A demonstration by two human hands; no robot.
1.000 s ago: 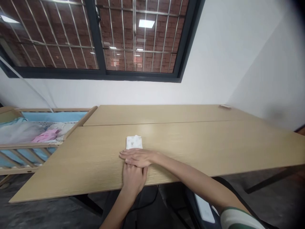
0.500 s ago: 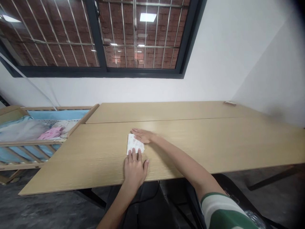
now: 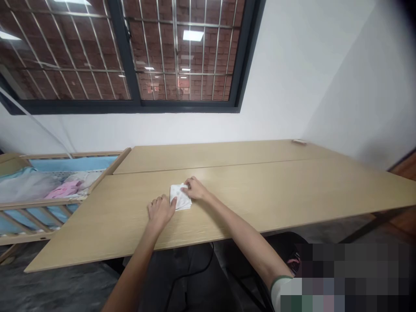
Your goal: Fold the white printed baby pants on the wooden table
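A small folded white cloth (image 3: 180, 199) with a faint print lies on the light wooden table (image 3: 260, 190) near its front edge. My left hand (image 3: 160, 211) rests at the cloth's left side, fingers curled, thumb touching its edge. My right hand (image 3: 195, 189) comes in from the right and pinches the cloth's far right corner with closed fingers. Both forearms reach over the table's front edge.
A wooden cot (image 3: 48, 190) with blue lining and pink and white fabric stands against the table's left end. A second tabletop (image 3: 211, 154) lies behind, bearing a small flat object (image 3: 299, 141) at the far right. A barred window (image 3: 130, 52) and white walls close off the back and right.
My left hand has slid from below the cloth to its left side. My right hand went from lying flat on the cloth to pinching its far corner.
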